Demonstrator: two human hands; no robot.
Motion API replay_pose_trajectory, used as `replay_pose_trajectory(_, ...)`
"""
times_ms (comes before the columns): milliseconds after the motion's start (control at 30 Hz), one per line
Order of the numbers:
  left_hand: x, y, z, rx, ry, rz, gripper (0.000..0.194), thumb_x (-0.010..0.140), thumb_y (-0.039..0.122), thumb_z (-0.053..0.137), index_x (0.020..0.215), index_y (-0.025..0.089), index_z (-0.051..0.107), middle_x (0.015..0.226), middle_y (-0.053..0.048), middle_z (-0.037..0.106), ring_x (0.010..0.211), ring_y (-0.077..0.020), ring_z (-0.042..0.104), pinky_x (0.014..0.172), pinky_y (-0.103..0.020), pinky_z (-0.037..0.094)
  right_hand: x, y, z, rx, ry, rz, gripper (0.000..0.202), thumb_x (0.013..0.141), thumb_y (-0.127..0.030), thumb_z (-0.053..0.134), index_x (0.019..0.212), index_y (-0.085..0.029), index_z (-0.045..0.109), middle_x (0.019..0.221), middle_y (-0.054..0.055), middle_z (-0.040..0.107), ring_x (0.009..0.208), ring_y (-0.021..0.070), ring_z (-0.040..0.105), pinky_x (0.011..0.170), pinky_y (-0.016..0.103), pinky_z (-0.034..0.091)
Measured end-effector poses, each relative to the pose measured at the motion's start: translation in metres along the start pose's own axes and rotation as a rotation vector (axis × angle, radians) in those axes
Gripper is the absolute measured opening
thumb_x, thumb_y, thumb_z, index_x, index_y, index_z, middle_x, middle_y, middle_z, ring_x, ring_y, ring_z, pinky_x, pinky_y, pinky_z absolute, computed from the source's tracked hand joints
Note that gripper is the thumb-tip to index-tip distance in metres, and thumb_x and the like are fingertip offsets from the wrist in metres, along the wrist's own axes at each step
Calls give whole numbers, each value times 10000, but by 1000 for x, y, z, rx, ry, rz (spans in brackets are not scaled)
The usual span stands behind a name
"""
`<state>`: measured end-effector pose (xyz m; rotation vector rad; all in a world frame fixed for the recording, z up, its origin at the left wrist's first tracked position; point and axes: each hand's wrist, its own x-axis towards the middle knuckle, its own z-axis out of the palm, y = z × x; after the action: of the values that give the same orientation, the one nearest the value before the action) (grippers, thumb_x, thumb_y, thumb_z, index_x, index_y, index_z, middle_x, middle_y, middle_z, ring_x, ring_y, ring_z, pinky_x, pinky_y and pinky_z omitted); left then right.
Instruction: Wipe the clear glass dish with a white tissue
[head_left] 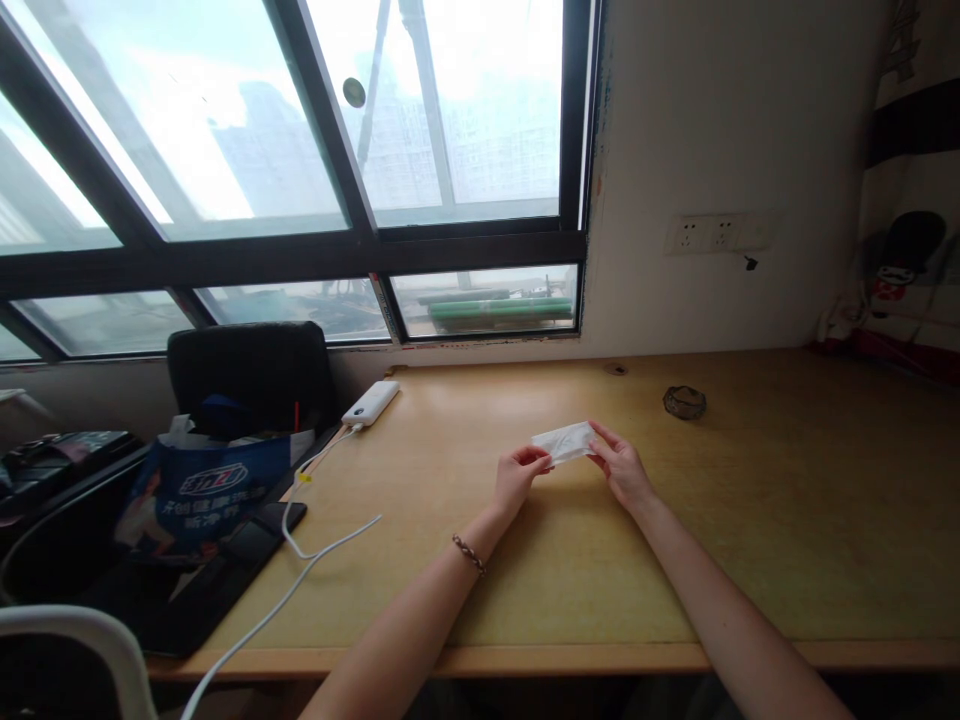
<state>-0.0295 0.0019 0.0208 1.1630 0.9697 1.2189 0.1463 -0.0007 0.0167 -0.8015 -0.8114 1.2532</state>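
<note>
Above the middle of the wooden desk [600,590], a small white rectangular piece [564,442], thin and slightly creased like a folded tissue, is stretched between both hands. My left hand [519,474] pinches its left end, thumb on the near side. Its right end sits between the thumb and fingers of my right hand [621,464]. A dark braided bracelet [469,556] circles my left wrist. Both hands are closed on the piece, with some fingertips hidden behind it.
At the desk's back left lies a white power bank [371,403] with a white cable [289,590] trailing over the left edge. A glass ashtray [684,402] stands at the back right. Left of the desk, a blue bag [202,500] rests on a black chair [251,375].
</note>
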Motion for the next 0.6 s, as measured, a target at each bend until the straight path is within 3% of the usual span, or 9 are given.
replay_pose_trajectory(267,3,-2,-3,54,42,61,166,591,226,640,707,108,652,670,-44,643,587,-125,587,607,-239,487,7,9,-11,-209,137,-39,491,558,-187,654,1042,-137,583,968,64,627,753,161,608,673,261,503)
replay_pose_trajectory(433,7,-9,-9,202,104,69,151,641,172,550,741,107,644,700,-57,646,575,-122,586,558,-228,481,11,14,-23,-825,292,-84,413,613,-160,557,1023,-138,606,918,85,645,762,200,614,726,313,481)
replay_pose_trajectory(600,5,-13,-12,615,87,292,202,712,128,451,807,139,629,772,-50,645,658,-129,591,633,-260,486,9,15,-24,-1207,230,-218,387,701,-145,456,1069,-127,574,1024,99,603,896,202,574,824,312,429)
